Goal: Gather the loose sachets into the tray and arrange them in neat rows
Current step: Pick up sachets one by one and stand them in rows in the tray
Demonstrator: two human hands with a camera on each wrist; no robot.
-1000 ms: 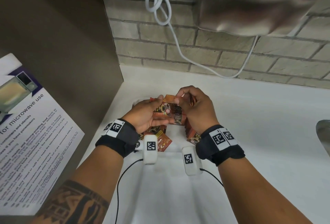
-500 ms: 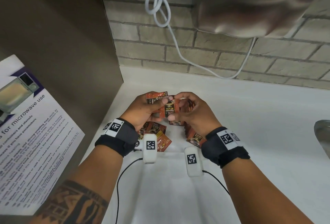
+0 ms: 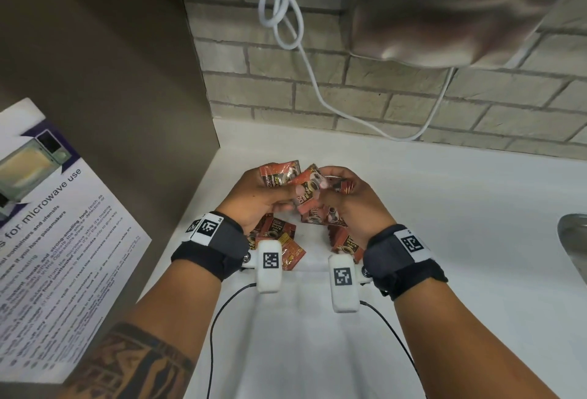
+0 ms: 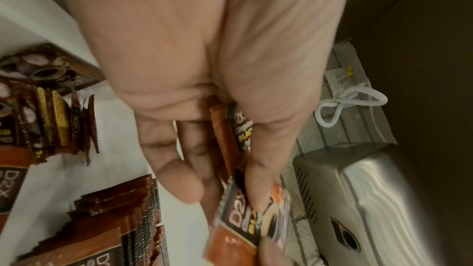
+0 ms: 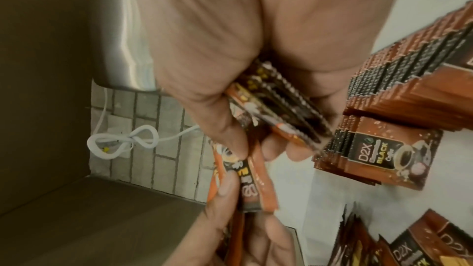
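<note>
Here the left hand [image 3: 254,198] curls round a few orange-brown foil coffee sachets [image 3: 279,173], its thumb pinching one more against the right hand [image 3: 352,198] — which grips its own fanned bundle of sachets [image 5: 276,106]. Below both wrists, inside the white rectangular tray [image 3: 298,319], further sachets [image 3: 286,239] lie loose under the left hand and stand in a packed row [image 5: 409,76] under the right.

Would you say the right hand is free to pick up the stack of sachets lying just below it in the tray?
Probably not yet. The right hand lies close above that stack with nothing between, but its fingers already grip a bundle of sachets and pinch another sachet shared with the left hand.
</note>
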